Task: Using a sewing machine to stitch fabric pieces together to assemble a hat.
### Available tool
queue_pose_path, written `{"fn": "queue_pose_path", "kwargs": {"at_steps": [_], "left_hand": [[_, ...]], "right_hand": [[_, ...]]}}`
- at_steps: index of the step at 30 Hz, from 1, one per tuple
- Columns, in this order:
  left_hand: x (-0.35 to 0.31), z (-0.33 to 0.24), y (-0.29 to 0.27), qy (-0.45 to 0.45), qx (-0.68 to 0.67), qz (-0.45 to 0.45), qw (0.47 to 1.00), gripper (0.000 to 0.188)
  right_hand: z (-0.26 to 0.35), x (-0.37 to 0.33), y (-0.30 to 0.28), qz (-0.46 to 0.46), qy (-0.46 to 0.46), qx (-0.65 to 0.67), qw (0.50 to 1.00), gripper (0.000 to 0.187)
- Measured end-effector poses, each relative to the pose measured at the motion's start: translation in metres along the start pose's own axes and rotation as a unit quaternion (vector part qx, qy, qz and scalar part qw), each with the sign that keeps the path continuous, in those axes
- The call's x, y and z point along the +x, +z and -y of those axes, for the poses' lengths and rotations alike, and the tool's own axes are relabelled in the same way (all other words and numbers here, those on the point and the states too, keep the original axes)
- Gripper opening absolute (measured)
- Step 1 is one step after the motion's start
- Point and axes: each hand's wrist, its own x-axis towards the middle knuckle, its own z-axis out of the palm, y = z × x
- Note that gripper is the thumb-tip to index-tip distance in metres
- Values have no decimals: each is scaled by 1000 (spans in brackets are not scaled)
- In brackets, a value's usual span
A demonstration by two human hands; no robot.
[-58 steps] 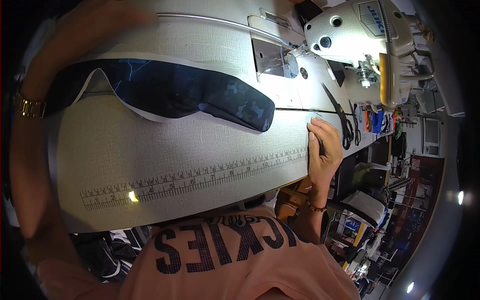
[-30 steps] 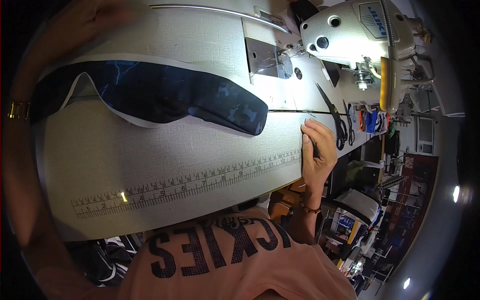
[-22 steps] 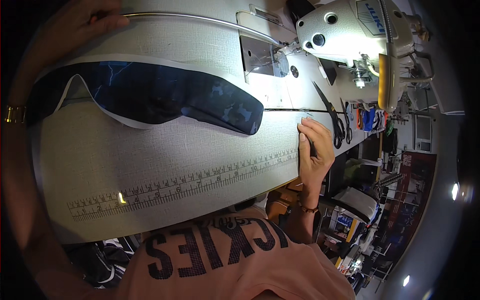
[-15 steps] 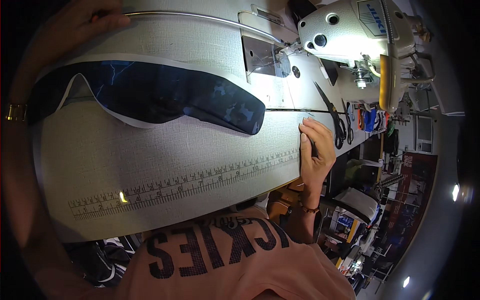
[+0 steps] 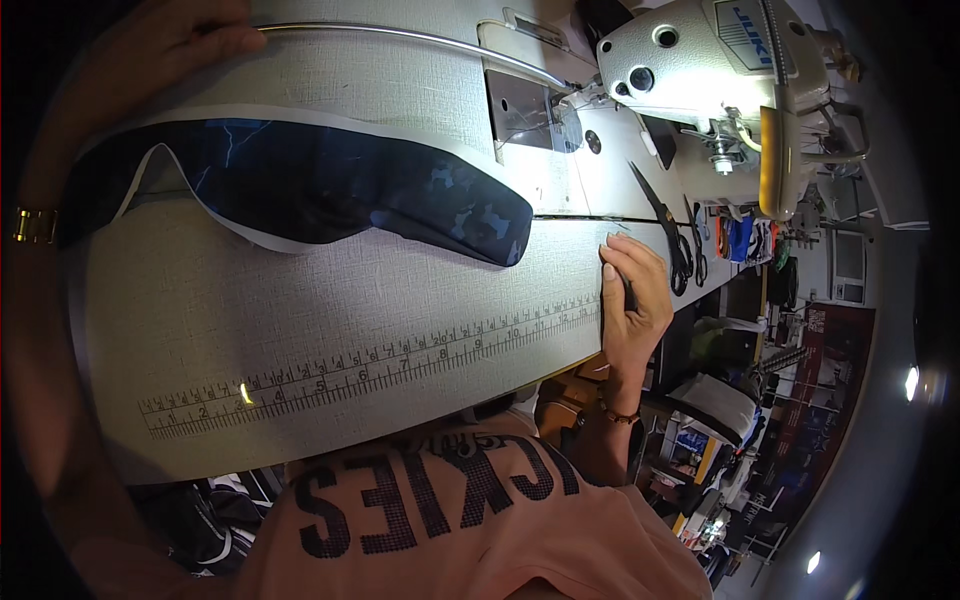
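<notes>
My left hand (image 5: 205, 38) is at the far left with its fingers closed on the end of a narrow shiny strip (image 5: 400, 37). The strip runs taut across the table to the presser foot of a white sewing machine (image 5: 675, 70). My right hand (image 5: 637, 298) rests by the near edge of the table, fingers curled over a dark thing mostly hidden in the grip. Between the hands lies a long curved piece of dark blue patterned fabric (image 5: 310, 185) with a white edge showing; its left end reaches under my left forearm.
A ruler scale (image 5: 405, 362) is printed along the near side of the table (image 5: 300, 300). Black scissors (image 5: 672, 235) and a second pair (image 5: 698, 260) lie right of my right hand, below the machine head. Folded coloured cloths (image 5: 740, 238) sit farther right.
My left fingers have edged slightly toward the machine along with the strip. The right hand and the patterned fabric have stayed nearly where they were.
</notes>
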Motion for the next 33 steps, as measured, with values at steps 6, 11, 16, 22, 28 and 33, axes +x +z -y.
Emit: {"fn": "queue_pose_path", "kwargs": {"at_steps": [6, 11, 16, 22, 28, 33], "left_hand": [[0, 12, -2, 79, 33, -95, 992, 33], [3, -12, -5, 22, 23, -64, 997, 31], [-11, -27, -8, 44, 12, -115, 992, 32], [-17, -81, -31, 9, -152, -72, 986, 34], [-3, -45, -26, -9, -225, 92, 970, 40], [-9, -41, -46, -108, -337, 237, 905, 41]], "right_hand": [[2, 2, 1, -3, -1, 15, 1000, 17], [-1, 0, 0, -3, 0, 7, 1000, 17], [2, 2, -2, 4, 4, 4, 1000, 17], [2, 1, -3, 6, 7, 8, 1000, 16], [7, 3, -3, 1, 0, -3, 1000, 17], [2, 2, 0, 4, -10, 9, 1000, 18]]}}
